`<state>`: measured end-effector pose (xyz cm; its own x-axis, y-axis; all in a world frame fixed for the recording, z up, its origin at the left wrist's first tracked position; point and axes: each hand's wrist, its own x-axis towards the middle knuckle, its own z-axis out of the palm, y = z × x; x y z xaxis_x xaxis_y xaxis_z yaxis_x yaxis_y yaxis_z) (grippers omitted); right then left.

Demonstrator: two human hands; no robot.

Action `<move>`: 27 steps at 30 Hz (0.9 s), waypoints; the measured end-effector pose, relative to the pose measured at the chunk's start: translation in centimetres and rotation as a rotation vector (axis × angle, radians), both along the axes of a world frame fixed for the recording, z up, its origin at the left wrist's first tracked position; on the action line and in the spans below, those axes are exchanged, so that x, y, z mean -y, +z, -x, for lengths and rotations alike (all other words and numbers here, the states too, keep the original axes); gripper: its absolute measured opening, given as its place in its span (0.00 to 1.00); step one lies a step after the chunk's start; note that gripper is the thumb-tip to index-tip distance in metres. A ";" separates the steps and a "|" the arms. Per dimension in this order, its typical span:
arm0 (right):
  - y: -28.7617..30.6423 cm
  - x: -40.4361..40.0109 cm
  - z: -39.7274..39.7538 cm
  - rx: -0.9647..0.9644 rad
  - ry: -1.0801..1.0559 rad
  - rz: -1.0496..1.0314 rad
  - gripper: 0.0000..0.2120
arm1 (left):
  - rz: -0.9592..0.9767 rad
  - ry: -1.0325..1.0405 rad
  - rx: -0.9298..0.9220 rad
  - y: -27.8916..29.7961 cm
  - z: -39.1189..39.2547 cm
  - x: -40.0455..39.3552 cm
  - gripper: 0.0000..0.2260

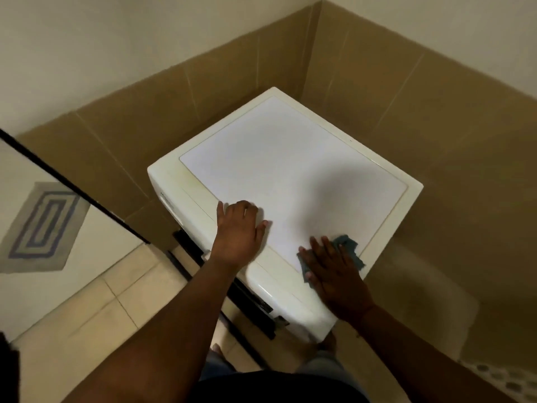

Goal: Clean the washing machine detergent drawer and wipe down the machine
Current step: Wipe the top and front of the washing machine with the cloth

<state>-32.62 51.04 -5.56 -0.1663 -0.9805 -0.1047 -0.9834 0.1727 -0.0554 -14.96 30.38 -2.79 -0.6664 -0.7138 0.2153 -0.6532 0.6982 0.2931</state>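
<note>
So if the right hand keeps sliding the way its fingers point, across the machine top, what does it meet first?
Probably nothing: the right hand, flat on the crumpled teal cloth, points up-left over the bare white washing machine top. The left hand looks off that line, though depth is unclear.

R hand (334,274) flat on cloth (347,248) (teal), washer top (290,170)

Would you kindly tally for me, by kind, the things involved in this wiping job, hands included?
Washing machine: 1
Cloth, teal, under the right hand: 1
Hands, left hand resting on the machine top and right hand pressing flat on the cloth: 2
Floor mat, striped: 1
Total: 5
</note>
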 end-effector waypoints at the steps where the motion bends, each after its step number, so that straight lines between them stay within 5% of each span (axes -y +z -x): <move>1: 0.4 1.0 1.3 -0.002 -0.051 -0.005 0.25 | -0.004 0.017 0.018 0.1 0.6 -0.4 0.19; 4: 1.0 1.4 1.8 -0.050 -0.044 -0.030 0.27 | -0.013 0.063 0.085 0.6 3.1 -1.9 0.22; 8: 1.1 -0.6 3.9 0.012 0.295 -0.027 0.25 | -0.064 0.161 0.178 1.0 6.5 -3.7 0.27; 13: 1.4 1.0 8.2 0.019 0.084 -0.004 0.27 | -0.119 0.253 0.275 1.5 9.5 -6.5 0.34; 17: 1.3 -0.9 9.3 0.039 0.502 -0.017 0.25 | -0.187 0.369 0.297 1.8 10.8 -8.5 0.35; 23: 0.8 0.9 14.5 -0.003 0.194 -0.001 0.27 | -0.293 0.500 0.323 2.0 10.7 -11.3 0.34; 27: 1.2 -1.5 14.2 0.038 0.586 -0.017 0.25 | -0.328 0.541 0.308 2.1 10.7 -12.4 0.34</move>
